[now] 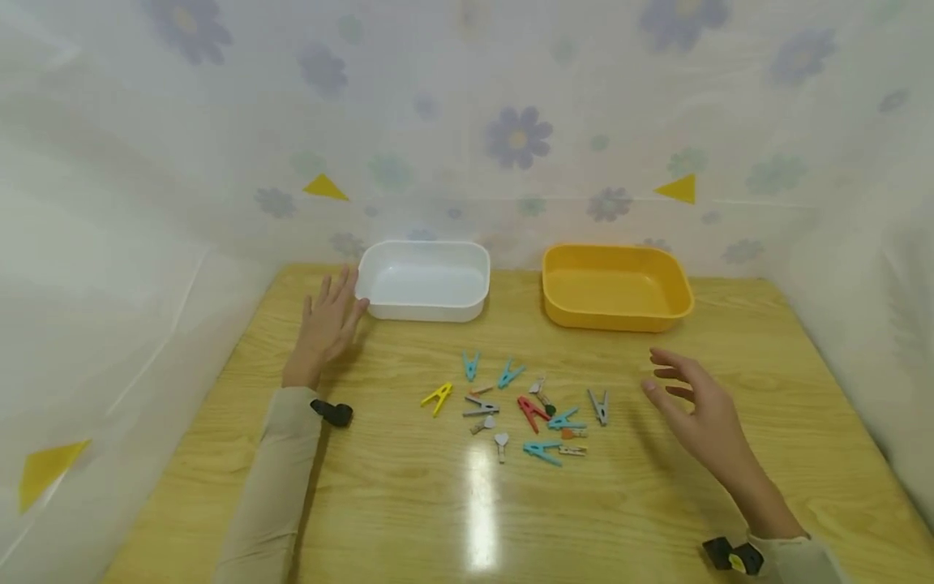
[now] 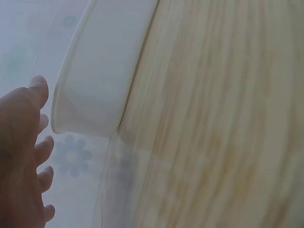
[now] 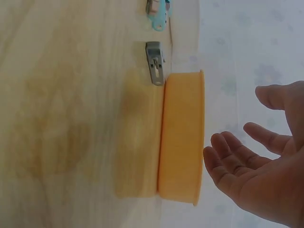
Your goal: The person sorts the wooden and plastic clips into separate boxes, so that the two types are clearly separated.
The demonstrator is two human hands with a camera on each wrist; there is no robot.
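My left hand [image 1: 327, 324] is at the left end of the white basin [image 1: 426, 313], fingers straight and spread, thumb by the basin's wall. It grips nothing. My right hand [image 1: 699, 418] hovers over the right side of the table, its fingers loosely bent around empty air. Between the hands lie scattered plastic clothespins: a yellow one [image 1: 438, 398], a red one [image 1: 533, 412], several blue ones, and grey ones such as the one [image 1: 600, 407] nearest my right hand. Small wooden clips, some with heart tops like this white-hearted clip [image 1: 501, 446], lie among them.
A yellow basin [image 1: 616, 319] stands at the back right, beyond my right hand. The wood-grain table [image 1: 394, 503] meets a flower-patterned curtain [image 1: 452, 162] behind both basins. Pale sheeting hangs along the left and right sides, with yellow triangles on the back and left.
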